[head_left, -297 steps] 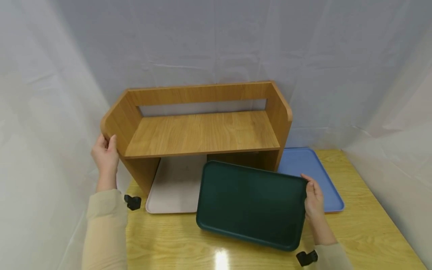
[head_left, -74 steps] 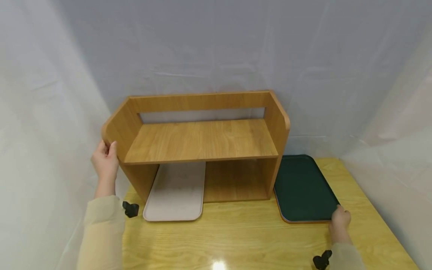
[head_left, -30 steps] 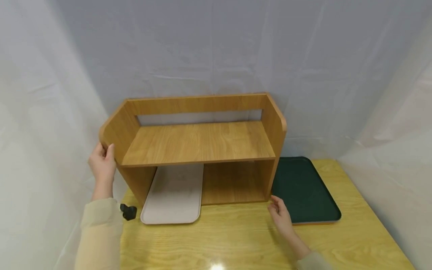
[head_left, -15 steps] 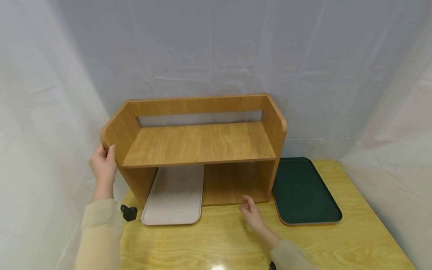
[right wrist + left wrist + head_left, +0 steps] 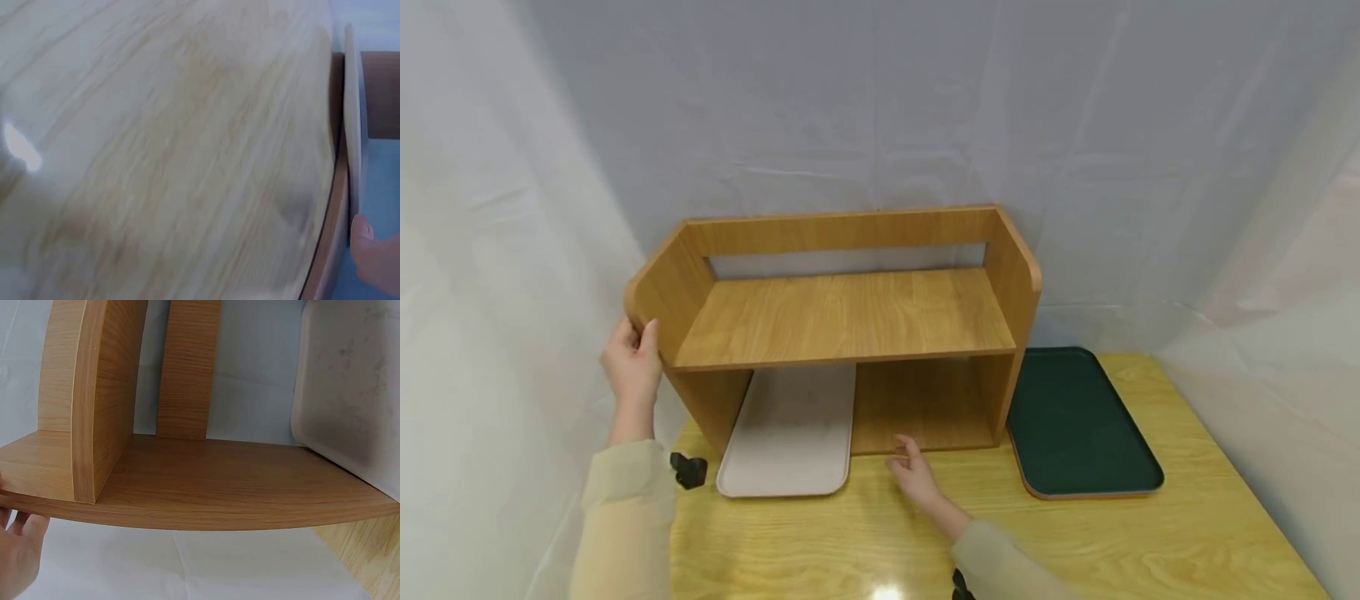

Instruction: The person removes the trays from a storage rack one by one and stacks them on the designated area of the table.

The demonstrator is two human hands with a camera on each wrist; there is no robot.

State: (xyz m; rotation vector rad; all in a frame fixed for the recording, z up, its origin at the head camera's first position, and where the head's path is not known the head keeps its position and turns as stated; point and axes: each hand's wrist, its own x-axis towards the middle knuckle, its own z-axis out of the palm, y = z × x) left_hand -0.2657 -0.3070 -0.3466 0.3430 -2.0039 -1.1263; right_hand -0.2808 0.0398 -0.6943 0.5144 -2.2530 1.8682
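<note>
A wooden desktop shelf stands on the table, and my left hand holds the front edge of its left side panel. In the left wrist view, fingers of that hand show at the panel's edge. A pale pinkish tray lies in the left part of the lower compartment, its front sticking out past the shelf. My right hand is just right of this tray, before the lower compartment, fingers loosely bent and holding nothing. The right wrist view shows its thumb near the pale tray's edge.
A dark green tray lies to the right of the shelf, on top of something with an orange rim. The table is yellow wood. Pale sheeting hangs behind and at both sides.
The green tray, earlier in my right hand, now lies over the blue tray on the right. My right hand let go and moved left toward the pale tray. My left hand stayed on the shelf.
</note>
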